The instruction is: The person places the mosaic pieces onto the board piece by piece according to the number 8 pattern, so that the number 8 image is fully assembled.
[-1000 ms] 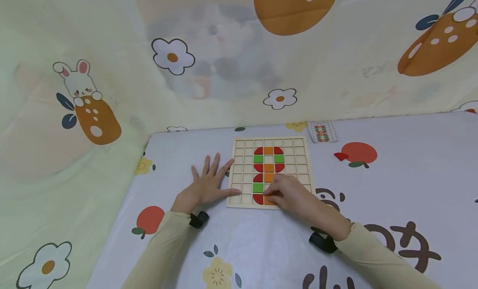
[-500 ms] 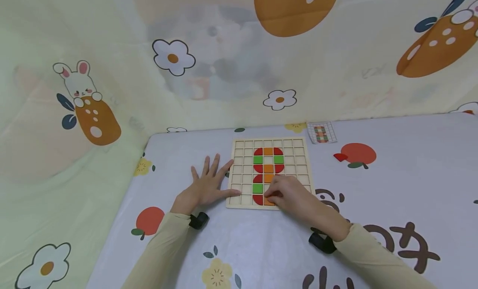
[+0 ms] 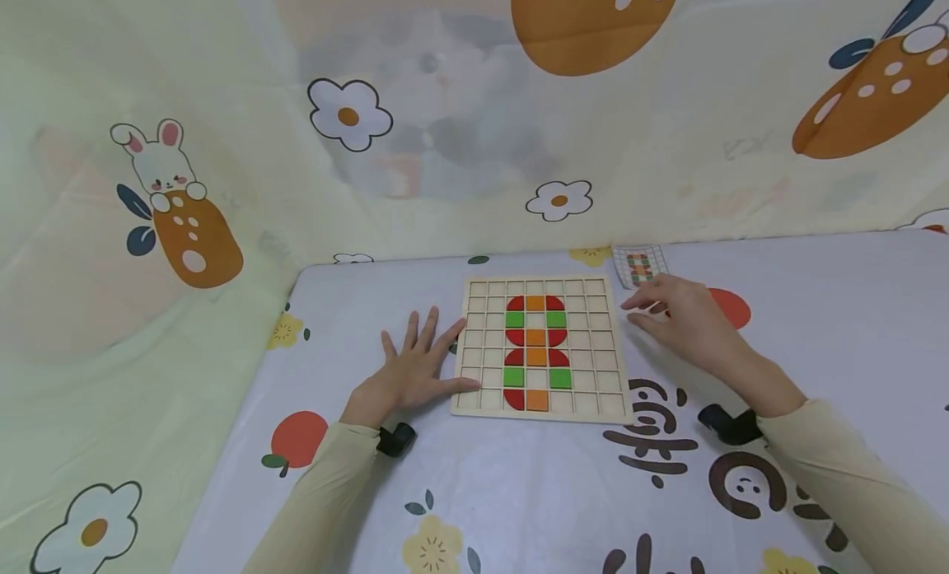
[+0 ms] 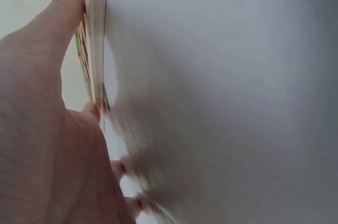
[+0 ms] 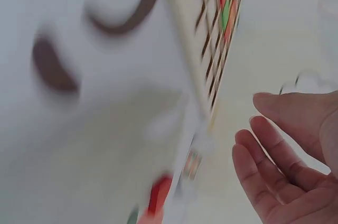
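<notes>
A wooden grid board (image 3: 593, 338) lies on the table, bearing red rounded-corner tiles (image 3: 515, 399), orange square tiles (image 3: 537, 400) and green square tiles (image 3: 560, 378). My left hand (image 3: 404, 376) is spread flat at the board's left side; its thumb rests on the frame and its index finger touches the edge. To the right of the board hovers my right hand (image 3: 685, 319), fingers loosely bent and thumb apart, holding nothing. A loose red tile (image 5: 159, 193) lies below that hand in the right wrist view; the hand largely hides it in the head view.
Behind the right hand, a small card (image 3: 639, 268) printed with a coloured grid pattern lies near the table's back edge. The white tablecloth (image 3: 474, 492) carries printed flowers, fruit and lettering. A patterned fabric wall (image 3: 460, 220) rises behind and at the left.
My right hand has left the board's lower part and moved right and back, beside the card. A green tile and a red tile it covered now show. The left hand stays put.
</notes>
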Tool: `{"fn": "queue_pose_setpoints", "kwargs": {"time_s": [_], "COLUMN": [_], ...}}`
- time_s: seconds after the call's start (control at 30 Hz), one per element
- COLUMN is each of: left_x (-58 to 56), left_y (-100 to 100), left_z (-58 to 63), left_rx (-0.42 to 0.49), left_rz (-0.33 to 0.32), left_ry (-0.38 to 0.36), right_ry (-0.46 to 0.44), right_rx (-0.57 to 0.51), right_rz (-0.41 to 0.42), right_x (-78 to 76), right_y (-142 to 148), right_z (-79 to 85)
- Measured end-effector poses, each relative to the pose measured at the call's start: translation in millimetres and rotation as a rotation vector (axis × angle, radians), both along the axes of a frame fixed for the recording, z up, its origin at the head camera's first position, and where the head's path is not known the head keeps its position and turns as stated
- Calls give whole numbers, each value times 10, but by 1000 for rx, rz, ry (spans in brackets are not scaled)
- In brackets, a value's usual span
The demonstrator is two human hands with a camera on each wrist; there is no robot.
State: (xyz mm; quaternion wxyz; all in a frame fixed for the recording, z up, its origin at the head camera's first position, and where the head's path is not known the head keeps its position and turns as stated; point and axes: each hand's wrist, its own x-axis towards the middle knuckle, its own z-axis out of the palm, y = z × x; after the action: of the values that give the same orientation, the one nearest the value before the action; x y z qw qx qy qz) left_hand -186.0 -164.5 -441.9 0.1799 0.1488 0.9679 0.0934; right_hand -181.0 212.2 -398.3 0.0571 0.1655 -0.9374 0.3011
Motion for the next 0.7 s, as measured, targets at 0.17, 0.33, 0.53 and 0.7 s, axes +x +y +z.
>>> {"fn": "queue_pose_setpoints", "kwargs": {"time_s": [0.17,0.33,0.53,0.7], "left_x": [9,12,12,12], "left_y": [3,17,25,22], "left_z": [19,30,41,47], "left_rx": [-5,-5,-6,-2], "left_rz": [-1,0,-4,2], "left_ry": [-1,6,-7,-11], "right_ry": [-57,-130,-227,-283], "right_rx": [77,126,119,108], "right_rz": [-39,-47,-68,-104], "right_x": [-141,-228,-262,-250], "right_y": [292,421,524,538], "right_z": [-26,-96,-176,-173]}}
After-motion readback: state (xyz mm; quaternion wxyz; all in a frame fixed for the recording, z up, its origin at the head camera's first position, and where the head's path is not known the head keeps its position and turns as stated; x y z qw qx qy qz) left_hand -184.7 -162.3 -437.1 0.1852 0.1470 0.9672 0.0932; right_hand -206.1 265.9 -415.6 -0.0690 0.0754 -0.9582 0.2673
